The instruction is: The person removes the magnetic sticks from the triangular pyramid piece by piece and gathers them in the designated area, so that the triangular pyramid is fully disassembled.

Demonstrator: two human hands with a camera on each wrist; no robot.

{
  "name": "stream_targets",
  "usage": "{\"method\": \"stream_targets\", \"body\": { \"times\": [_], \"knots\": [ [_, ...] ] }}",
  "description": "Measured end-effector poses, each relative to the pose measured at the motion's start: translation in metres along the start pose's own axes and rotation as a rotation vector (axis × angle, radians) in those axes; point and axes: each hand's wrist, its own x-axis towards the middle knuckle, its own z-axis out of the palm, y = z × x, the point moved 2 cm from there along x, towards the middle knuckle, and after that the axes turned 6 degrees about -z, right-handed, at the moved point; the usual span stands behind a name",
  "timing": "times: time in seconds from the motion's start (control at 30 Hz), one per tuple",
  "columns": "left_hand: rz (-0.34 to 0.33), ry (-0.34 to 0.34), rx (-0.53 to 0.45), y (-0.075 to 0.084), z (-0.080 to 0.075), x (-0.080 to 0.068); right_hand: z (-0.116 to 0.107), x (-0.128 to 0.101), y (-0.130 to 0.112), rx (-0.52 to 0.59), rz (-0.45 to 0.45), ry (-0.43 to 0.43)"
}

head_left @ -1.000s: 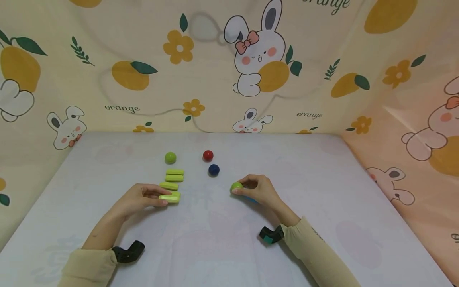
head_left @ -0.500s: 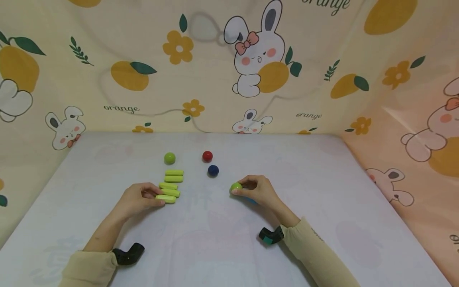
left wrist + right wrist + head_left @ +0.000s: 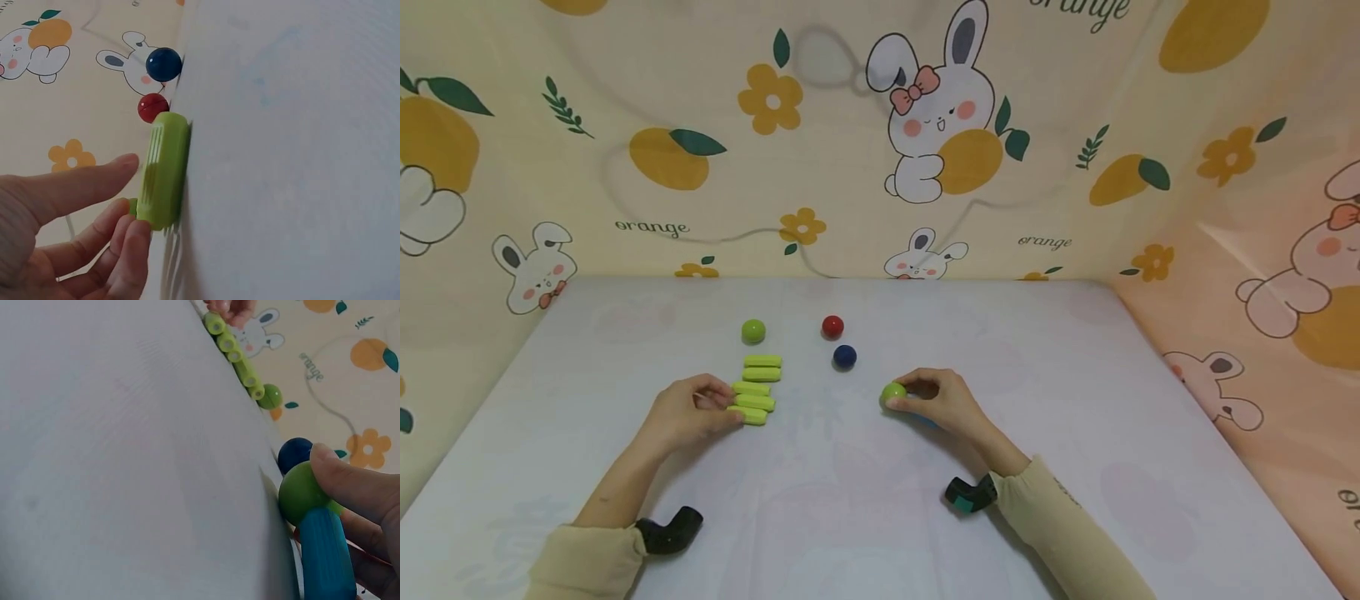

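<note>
- Left hand (image 3: 688, 412): its fingertips (image 3: 134, 234) pinch the end of the nearest green stick (image 3: 750, 415), which lies flat on the table (image 3: 850, 517); four more green sticks (image 3: 762, 367) are lined up just beyond.
- Right hand (image 3: 943, 402): fingers curled round a green ball (image 3: 892, 394), apparently joined to a blue stick (image 3: 326, 553) beneath them.
- Past the fingers: a blue ball (image 3: 845, 357), a red ball (image 3: 832, 327) and a second green ball (image 3: 753, 331).

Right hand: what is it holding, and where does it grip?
The right hand pinches a green ball at its top and side; a blue stick lies under its fingers.
</note>
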Motion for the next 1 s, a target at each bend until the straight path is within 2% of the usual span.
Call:
{"method": "stream_targets", "body": {
  "times": [0.27,0.43,0.53,0.73,0.87,1.0],
  "knots": [
    [0.012,-0.004,-0.061,0.014,0.006,0.005,-0.003,-0.003,0.004,0.007,-0.035,-0.014],
    [0.041,-0.029,-0.106,0.025,0.015,0.010,-0.005,-0.005,0.003,-0.015,-0.078,-0.044],
    [0.036,-0.050,-0.132,0.030,0.022,0.014,-0.008,-0.007,0.004,-0.042,-0.118,-0.077],
    [0.056,-0.098,-0.139,0.039,0.036,0.019,-0.016,-0.013,0.011,-0.083,-0.140,-0.106],
    [0.079,-0.114,-0.139,0.046,0.042,0.019,-0.021,-0.018,0.013,-0.081,-0.137,-0.097],
    [0.074,-0.121,-0.140,0.052,0.046,0.020,-0.025,-0.021,0.016,-0.068,-0.145,-0.079]
  ]
}}
